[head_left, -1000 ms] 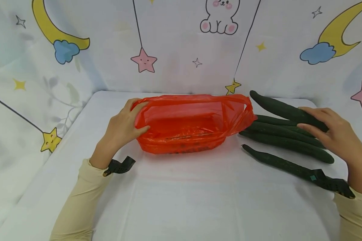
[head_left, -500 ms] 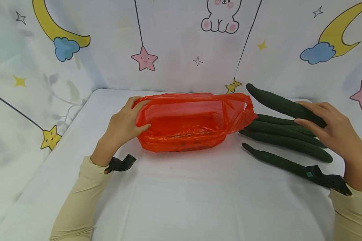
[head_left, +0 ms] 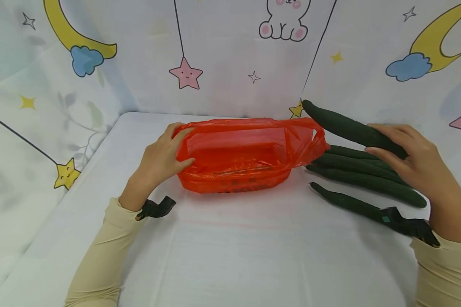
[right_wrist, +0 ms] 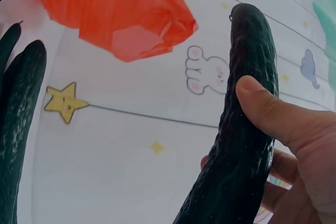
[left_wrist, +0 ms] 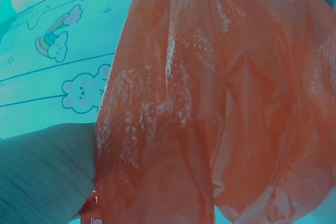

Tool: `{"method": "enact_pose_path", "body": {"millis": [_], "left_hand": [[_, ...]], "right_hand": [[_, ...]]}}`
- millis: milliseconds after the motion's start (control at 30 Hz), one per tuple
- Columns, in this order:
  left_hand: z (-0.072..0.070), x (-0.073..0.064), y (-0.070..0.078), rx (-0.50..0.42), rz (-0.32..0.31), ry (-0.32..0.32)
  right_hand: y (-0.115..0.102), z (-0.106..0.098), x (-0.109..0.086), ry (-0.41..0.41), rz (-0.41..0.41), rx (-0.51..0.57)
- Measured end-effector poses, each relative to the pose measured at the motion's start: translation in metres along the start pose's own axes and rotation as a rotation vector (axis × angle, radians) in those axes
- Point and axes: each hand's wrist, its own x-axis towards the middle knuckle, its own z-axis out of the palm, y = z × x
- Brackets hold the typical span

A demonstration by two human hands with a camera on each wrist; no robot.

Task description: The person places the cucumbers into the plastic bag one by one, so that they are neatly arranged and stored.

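The left hand [head_left: 159, 153] is at the left end of the red plastic bag [head_left: 249, 181], thumb and fingers spread well apart at the mouth; folds of film hide whether the tips pinch it. The right hand [head_left: 415, 157] is closed round the thick near part of a dark green cucumber [head_left: 342, 125], thumb on one side and fingers on the other. That cucumber is raised, tilted, its far end unsupported beyond the bag's right handle [head_left: 311, 147]. Below, a cluster of cucumbers [head_left: 369, 181] lies on the surface [head_left: 234, 256], with a single cucumber [head_left: 345, 202] nearer the person.

The likeliest trouble is at that right end: a low leftward swing could snag the gathered handle — thin film might drag or tear. If the left hand's spread slackened, the mouth could sag. Held off-centre, the long cucumber might also pivot in the grip.
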Motion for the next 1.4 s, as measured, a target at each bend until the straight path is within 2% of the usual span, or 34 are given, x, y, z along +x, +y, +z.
{"method": "enact_pose_path", "body": {"millis": [433, 667, 1167, 1400], "left_hand": [[-0.001, -0.001, 0.002, -0.002, -0.012, -0.018], [0.000, -0.001, 0.003, 0.004, -0.012, -0.018], [0.001, 0.000, 0.006, 0.012, -0.014, -0.032], [0.000, 0.000, 0.003, 0.020, -0.008, -0.016]], "right_hand": [[-0.013, 0.010, 0.010, 0.043, -0.057, 0.076], [-0.023, 0.017, 0.020, 0.082, -0.131, 0.131], [-0.037, 0.033, 0.033, 0.093, -0.176, 0.200], [-0.047, 0.037, 0.044, 0.114, -0.212, 0.254]]}}
